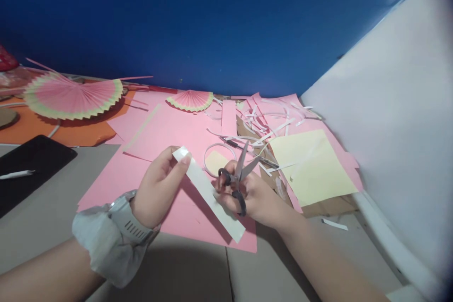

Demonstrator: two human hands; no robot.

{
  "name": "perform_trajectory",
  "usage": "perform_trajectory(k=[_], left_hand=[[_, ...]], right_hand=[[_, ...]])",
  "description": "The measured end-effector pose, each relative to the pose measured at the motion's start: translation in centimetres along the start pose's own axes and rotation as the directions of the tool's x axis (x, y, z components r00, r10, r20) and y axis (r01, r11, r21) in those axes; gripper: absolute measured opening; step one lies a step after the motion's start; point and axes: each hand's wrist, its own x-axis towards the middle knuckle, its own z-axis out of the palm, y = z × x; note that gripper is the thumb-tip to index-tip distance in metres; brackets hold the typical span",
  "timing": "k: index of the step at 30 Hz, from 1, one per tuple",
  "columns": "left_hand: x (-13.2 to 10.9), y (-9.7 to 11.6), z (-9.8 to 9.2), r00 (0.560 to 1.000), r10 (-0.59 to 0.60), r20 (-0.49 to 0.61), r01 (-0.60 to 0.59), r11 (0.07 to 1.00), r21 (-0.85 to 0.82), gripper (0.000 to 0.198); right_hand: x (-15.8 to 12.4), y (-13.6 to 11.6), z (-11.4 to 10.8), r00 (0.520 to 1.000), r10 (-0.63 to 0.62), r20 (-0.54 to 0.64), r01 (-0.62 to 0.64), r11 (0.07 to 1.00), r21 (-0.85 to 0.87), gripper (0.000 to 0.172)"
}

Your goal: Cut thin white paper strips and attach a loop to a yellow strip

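Observation:
A long pale strip of double-sided tape or glossy paper [208, 193] slants over the pink paper [212, 226]. Its upper end is pinched between the thumb and fingers of my left hand [161, 179], which wears a grey watch. My right hand [247, 193] has its fingers in the black handles of a pair of scissors [237, 179]. The blades are spread and point up, away from the strip. Fingers of my right hand also touch the strip's edge near its middle. A thin white ring [219, 145] lies just beyond that hand.
Pleated pink and yellow paper fans [76, 96] stand at the back left and centre. Loose white strips [272, 122], a black pen [230, 143] and a yellow sheet [314, 165] lie to the right. A dark tablet [31, 165] rests at left. Blue and white walls bound the area.

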Motion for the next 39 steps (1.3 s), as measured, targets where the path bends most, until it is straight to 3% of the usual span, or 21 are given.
perform_trajectory(k=[6, 12, 18, 23, 32, 39], left_hand=[[0.5, -0.3, -0.3, 0.99, -0.129, 0.057, 0.137, 0.97, -0.199, 0.013], [0.7, -0.5, -0.5, 0.977, -0.204, 0.07, 0.215, 0.934, -0.284, 0.017], [1.0, -0.3, -0.3, 0.986, -0.164, -0.019, 0.149, 0.933, -0.326, 0.017], [1.1, -0.1, -0.3, 0.985, -0.138, -0.108, 0.094, 0.937, -0.336, 0.018], [1.2, -0.4, -0.3, 0.975, -0.119, -0.186, 0.053, 0.945, -0.323, 0.018], [1.2, -0.5, -0.5, 0.981, -0.103, -0.164, 0.049, 0.952, -0.303, 0.02]], right_hand=[[0.2, 0.3, -0.6, 0.999, -0.039, 0.004, 0.039, 0.999, -0.019, 0.024], [0.2, 1.0, -1.3, 0.994, -0.102, 0.029, 0.097, 0.988, 0.121, 0.027], [0.0, 0.6, -1.2, 0.994, -0.057, 0.093, 0.045, 0.992, 0.119, 0.027], [-0.1, 1.0, -1.6, 0.996, -0.052, 0.072, 0.045, 0.994, 0.096, 0.026], [0.3, 1.8, -2.6, 0.981, -0.192, 0.014, 0.184, 0.955, 0.231, 0.029], [0.3, 1.7, -2.4, 0.952, -0.297, -0.076, 0.305, 0.905, 0.295, 0.028]])
